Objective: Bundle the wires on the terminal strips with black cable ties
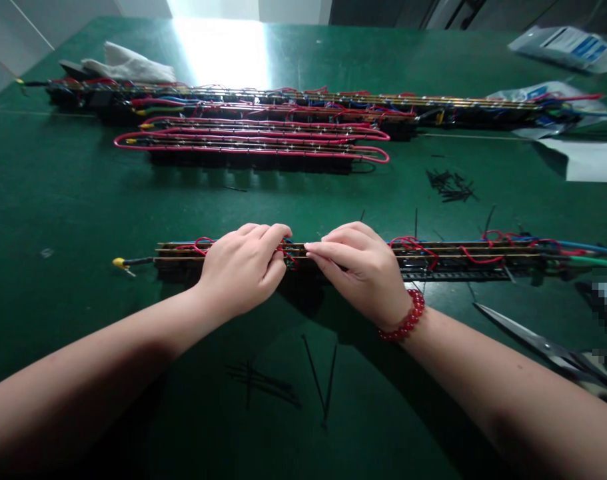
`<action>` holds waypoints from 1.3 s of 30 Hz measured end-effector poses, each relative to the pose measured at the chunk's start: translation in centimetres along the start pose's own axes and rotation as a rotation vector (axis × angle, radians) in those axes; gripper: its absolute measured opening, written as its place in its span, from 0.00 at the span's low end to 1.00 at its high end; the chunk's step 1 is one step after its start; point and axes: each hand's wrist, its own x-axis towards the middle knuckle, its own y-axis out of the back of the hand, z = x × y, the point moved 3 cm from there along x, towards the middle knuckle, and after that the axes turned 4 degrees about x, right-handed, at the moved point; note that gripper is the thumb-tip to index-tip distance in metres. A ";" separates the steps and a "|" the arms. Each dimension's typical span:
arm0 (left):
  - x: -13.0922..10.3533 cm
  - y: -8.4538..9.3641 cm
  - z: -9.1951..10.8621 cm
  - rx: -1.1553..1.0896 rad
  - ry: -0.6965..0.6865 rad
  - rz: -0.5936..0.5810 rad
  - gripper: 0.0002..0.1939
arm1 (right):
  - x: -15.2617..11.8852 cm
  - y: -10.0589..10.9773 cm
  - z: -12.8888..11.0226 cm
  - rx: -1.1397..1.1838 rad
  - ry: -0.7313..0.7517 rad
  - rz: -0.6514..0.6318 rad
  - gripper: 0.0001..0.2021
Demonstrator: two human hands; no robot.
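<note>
A long black strip assembly (483, 259) lies crosswise on the table, with brass-coloured rods and red, blue and green wires. My left hand (246, 267) lies over its left half, fingers curled around it by some red and green wires. Close to its right, my right hand (360, 270) has thumb and forefinger pinched together at the rods; whatever is between the tips is too small to make out. Thin black cable ties (416, 223) stick out of the strip right of my hands. A yellow-sleeved lead (120, 263) extends from its left end.
Behind lie more wired strips (263, 141), one looped with red cable. Loose cable ties rest in a pile (450, 185) and nearer me (263, 385). Scissors (543, 347) lie at right. A white cloth (128, 63), plastic bags (568, 48) and paper (596, 160) are farther back.
</note>
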 end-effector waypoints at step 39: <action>-0.6 0.1 0.0 -0.031 -0.009 0.146 0.13 | -0.1 0.5 0.1 0.024 0.059 -0.048 0.04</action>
